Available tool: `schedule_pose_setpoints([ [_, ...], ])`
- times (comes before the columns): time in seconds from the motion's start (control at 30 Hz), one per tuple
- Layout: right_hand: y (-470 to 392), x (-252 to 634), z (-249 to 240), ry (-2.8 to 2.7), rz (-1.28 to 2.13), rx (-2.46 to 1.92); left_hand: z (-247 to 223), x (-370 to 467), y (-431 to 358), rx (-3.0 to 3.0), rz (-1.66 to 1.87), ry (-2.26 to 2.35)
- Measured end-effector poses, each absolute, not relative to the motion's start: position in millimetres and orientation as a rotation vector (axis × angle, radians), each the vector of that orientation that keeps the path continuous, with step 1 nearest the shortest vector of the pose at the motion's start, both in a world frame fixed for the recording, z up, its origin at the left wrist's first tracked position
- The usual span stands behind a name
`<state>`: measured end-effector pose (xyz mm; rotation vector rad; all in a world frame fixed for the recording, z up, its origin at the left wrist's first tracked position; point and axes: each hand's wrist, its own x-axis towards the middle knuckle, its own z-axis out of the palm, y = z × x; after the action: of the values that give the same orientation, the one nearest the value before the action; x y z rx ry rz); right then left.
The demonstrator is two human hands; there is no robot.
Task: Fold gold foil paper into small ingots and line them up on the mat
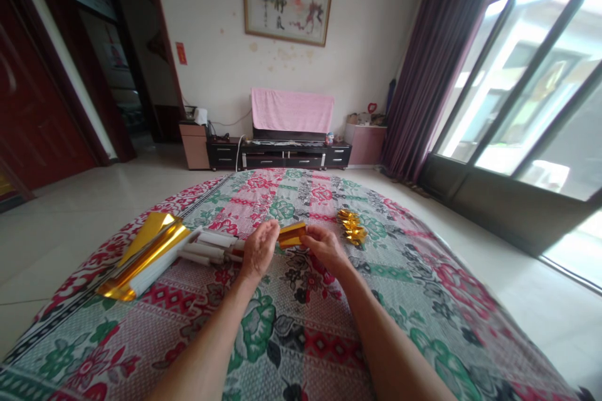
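Observation:
A small piece of gold foil paper [292, 235] is held between my two hands, just above the patterned cloth. My left hand [261, 247] grips its left end, fingers closed. At its right end, my right hand [327, 245] pinches the foil between thumb and fingers. To the left lies a stack of larger gold foil sheets [153, 250], partly curled, with white undersides. Several white rolls [209, 246] sit between that stack and my left hand, which hides part of them. Several folded gold foil pieces [352, 227] lie in a row beyond my right hand.
A round table with a floral cloth [291, 344] fills the foreground. Past it stand a low black cabinet [285, 156] and a pink cloth [292, 109] draped over something. Purple curtains [423, 69] and glass doors are at the right.

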<state>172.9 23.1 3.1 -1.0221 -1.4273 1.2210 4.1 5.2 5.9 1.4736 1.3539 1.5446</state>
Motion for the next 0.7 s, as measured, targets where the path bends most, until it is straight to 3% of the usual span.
schedule_pose_setpoints([
  [0.7,21.6,171.2,4.8,-1.499,1.251,-0.893,3.0,6.7,7.0,1.231,1.421,1.135],
])
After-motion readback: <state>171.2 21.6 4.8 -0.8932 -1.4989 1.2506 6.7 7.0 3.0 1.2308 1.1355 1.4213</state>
